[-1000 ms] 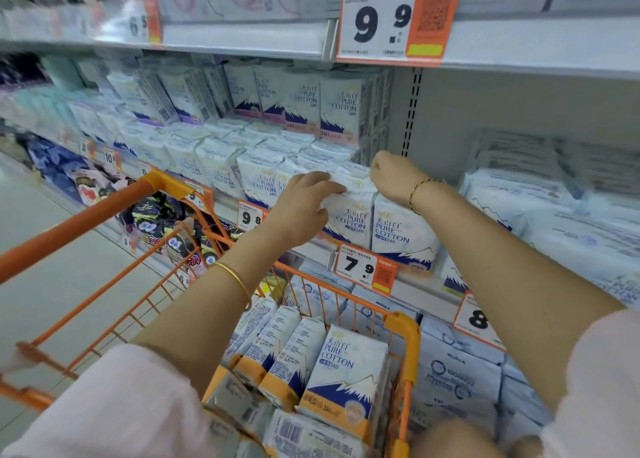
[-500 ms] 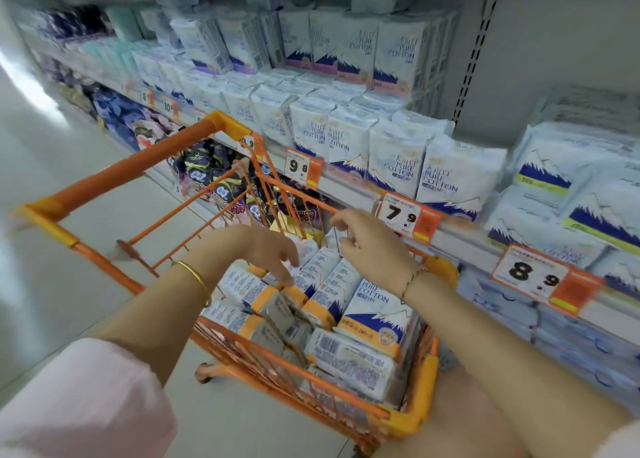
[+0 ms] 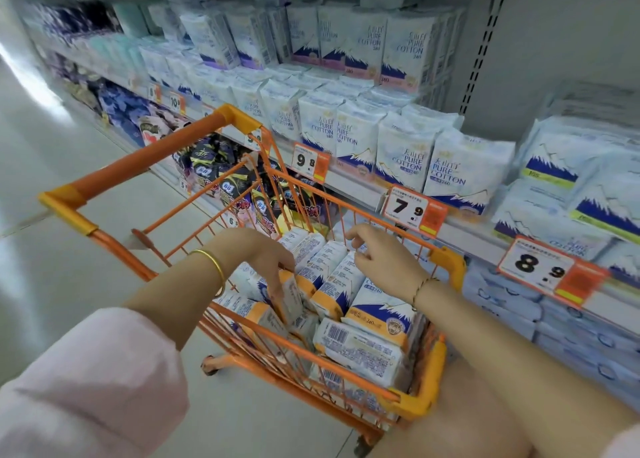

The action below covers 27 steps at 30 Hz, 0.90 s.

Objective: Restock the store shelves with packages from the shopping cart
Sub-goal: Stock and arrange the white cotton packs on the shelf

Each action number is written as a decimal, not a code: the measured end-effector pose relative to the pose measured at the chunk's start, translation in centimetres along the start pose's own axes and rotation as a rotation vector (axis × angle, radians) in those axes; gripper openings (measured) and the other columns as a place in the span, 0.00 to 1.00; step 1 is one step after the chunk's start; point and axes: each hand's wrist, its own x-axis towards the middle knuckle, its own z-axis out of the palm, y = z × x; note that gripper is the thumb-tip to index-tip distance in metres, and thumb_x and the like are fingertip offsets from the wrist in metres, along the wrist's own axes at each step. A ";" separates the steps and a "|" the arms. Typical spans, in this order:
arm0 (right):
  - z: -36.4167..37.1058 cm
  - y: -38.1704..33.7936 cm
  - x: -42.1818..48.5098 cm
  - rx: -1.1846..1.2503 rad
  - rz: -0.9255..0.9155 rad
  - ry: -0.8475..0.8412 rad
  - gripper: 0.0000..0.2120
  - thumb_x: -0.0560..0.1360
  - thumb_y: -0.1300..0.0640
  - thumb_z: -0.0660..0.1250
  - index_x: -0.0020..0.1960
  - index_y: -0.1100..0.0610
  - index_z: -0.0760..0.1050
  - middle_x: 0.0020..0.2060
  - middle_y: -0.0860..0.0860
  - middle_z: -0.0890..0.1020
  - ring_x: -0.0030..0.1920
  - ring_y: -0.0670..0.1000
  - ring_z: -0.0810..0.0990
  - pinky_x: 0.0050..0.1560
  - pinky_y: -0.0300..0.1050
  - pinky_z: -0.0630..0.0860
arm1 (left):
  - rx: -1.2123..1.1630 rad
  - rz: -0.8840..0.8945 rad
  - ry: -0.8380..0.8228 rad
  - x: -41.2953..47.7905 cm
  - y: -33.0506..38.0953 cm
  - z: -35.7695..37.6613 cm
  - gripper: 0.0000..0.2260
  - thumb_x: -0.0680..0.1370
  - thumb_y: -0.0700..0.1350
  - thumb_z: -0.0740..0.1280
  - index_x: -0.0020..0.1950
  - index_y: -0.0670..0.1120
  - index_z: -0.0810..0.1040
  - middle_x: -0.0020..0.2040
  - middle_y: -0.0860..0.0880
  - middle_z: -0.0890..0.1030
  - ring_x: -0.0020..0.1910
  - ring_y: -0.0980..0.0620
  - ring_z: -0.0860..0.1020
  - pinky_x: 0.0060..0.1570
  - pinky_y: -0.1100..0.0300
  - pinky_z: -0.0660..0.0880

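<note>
Orange cart [image 3: 156,152]: the left hand [image 3: 263,260] is gripping a pack [image 3: 292,300] inside it, while the right hand [image 3: 384,261] is hovering loosely curled, empty.

left fingers [image 3: 276,284] partly hidden behind a package [image 3: 293,300]; far shelves [image 3: 79,52] blurred.

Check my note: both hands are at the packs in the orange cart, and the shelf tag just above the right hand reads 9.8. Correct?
One slip. The head view shows that the tag just above the right hand reads 7.9; the 9.8 tag sits further left. Both hands, the left hand included, are at the packs in the orange cart.
</note>
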 end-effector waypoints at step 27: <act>-8.2 1.1 -4.5 0.811 0.127 0.400 0.13 0.72 0.59 0.71 0.52 0.50 0.71 0.53 0.56 0.81 0.54 0.55 0.80 0.59 0.58 0.75 | -0.872 0.455 0.586 -7.7 4.7 -8.7 0.34 0.66 0.55 0.75 0.68 0.52 0.66 0.62 0.53 0.76 0.58 0.54 0.78 0.57 0.56 0.77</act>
